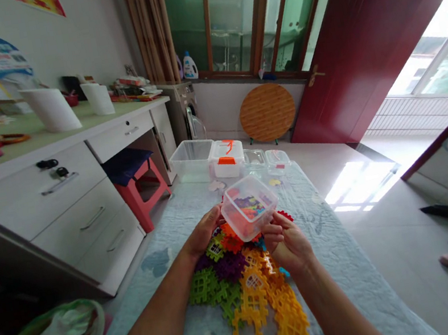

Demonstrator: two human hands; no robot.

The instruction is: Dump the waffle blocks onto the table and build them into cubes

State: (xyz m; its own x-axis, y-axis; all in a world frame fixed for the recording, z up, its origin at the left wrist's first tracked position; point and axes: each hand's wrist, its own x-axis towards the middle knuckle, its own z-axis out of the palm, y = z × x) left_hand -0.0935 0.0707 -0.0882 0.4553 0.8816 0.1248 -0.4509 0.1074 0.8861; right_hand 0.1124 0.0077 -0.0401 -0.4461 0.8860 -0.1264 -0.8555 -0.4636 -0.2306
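Note:
A small clear plastic box [241, 228] is tilted above the pile, between my two hands. My left hand [207, 231] grips its left side, fingers partly hidden behind it. My right hand [289, 240] has its fingers closed on the lower right corner. Colours show through the clear plastic; I cannot tell whether any pieces lie inside. Below spreads a heap of interlocking plastic building pieces: yellow pieces [254, 301] nearest me, green pieces [204, 286] at the left, purple pieces [229, 267] and orange-red pieces [230, 238] farther back.
At the far end of the cloth-covered table [317, 232] stand a large clear bin [191, 167], a white box with orange latches [226, 168] and two small clear containers [278, 162]. A desk [61, 202] and a red stool [138, 197] are left; a waste basket [100, 328] sits lower left.

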